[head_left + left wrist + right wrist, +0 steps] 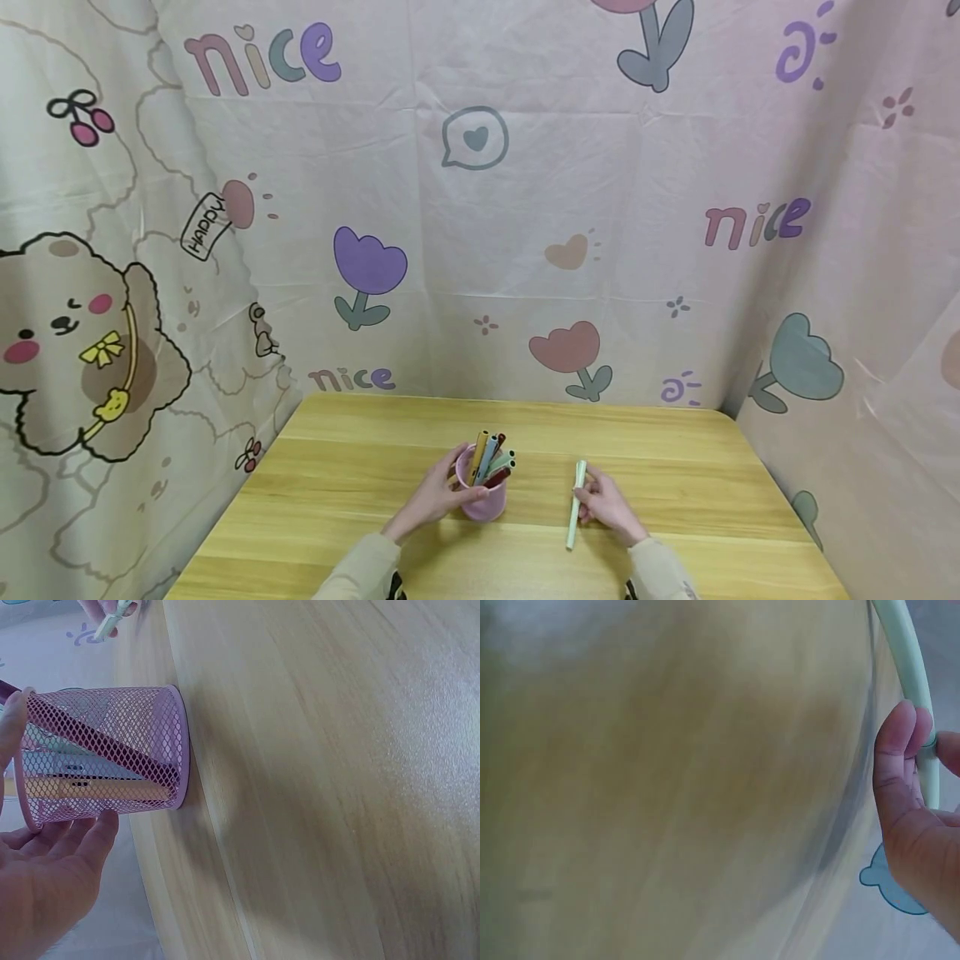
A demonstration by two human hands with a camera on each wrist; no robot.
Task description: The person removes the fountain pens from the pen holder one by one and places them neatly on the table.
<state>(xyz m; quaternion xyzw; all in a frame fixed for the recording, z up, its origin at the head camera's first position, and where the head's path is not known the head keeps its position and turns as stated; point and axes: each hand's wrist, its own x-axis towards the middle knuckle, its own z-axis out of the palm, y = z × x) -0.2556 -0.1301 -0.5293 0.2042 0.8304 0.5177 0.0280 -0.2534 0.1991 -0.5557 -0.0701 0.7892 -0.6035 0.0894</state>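
A pink mesh cup [486, 507] is held in the lower centre of the frame by the left hand [435, 496], its thumb laid at the near rim and its fingers spread wide about the far side, while one pale green pen [573, 522] is pinched narrowly between thumb and fingertips by the right hand [606, 504], just right of lower centre. The held pen is slanted, its lower end pointed toward the bottom of the frame, and it is kept well apart from the cup. Inside the one cup, at least five pens are counted: one yellow-orange pen [479, 458], one blue pen [488, 457], two dark red pens [497, 477] and at least one green pen [501, 461]; the exact number of green ones cannot be told where the ends are crowded together. In the left wrist view, pen barrels are seen through the mesh, a dark red one laid diagonally across. Whether the cup's base is rested on the wooden counter [360, 442] cannot be told. Two pale sleeves [362, 570] are seen at the bottom edge. Behind, a printed cloth [457, 217] is hung, on which the word "nice" [262, 60] is repeated three times, and one cartoon bear [67, 333] is shown at the left of the frame.
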